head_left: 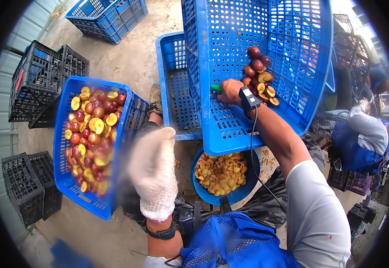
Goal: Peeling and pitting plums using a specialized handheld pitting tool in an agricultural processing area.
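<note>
My right hand [231,91] is closed around a small green-ended thing [216,88], mostly hidden in the fist, inside a tilted blue perforated crate [230,138]. Beside that hand, at the crate's right side, lies a small heap of dark red plums [257,65], some cut open with yellow flesh showing. My left hand [153,161], in a white knitted glove, is blurred by motion and its fingers cannot be made out. Nearest to it on the left stands another blue crate [62,178], filled with whole and halved plums [91,120].
Between my legs is a blue tub [252,161] holding yellowish fruit pieces [221,175]. Another blue crate [161,58] stands behind the tilted one. Black crates [36,82] line the left wall, and a blue crate [107,22] sits far left. Another person [366,129] works at right.
</note>
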Tool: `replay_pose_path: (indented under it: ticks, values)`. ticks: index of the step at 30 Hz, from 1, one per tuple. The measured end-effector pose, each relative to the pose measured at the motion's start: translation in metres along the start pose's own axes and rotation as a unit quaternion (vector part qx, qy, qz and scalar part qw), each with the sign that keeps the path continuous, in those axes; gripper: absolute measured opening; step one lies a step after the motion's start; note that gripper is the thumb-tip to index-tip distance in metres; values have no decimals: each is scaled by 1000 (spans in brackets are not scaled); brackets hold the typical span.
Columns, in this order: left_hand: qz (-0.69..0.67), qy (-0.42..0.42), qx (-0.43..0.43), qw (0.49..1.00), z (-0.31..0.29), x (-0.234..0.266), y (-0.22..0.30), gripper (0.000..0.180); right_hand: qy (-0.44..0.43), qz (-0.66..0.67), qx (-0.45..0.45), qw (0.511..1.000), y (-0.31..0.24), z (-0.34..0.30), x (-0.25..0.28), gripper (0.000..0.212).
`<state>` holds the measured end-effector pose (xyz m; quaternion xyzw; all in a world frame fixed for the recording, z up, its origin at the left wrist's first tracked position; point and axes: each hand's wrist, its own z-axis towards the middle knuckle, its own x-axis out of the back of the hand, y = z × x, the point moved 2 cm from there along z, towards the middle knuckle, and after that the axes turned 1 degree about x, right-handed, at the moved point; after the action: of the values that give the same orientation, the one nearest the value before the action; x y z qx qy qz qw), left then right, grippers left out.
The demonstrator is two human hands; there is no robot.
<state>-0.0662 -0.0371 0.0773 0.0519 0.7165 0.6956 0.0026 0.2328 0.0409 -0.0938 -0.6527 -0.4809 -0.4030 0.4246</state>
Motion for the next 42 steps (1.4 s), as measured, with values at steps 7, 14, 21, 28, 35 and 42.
replay_pose_path:
  ticks: [7, 14, 21, 28, 35, 42]
  values:
    - [-296, -96, 90, 946, 2, -34, -14, 34, 52, 468, -36, 882, -54, -91, 112, 34]
    - [-560, -117, 303, 762, 23, -92, -71, 22, 316, 282, 101, 900, -117, -153, 75, 28]
    - [-538, -109, 337, 765, 44, -86, -65, 24, 226, 455, 32, 861, -96, -184, 73, 28]
    - [-512, -134, 319, 786, 43, -84, -64, 28, 187, 277, 63, 940, -123, -177, 55, 36]
    - [-512, -105, 302, 797, 46, -82, -66, 47, 205, 280, 122, 930, -130, -179, 57, 39]
    - [-496, -108, 297, 809, 43, -83, -55, 55, 143, 283, 125, 940, -124, -183, 75, 32]
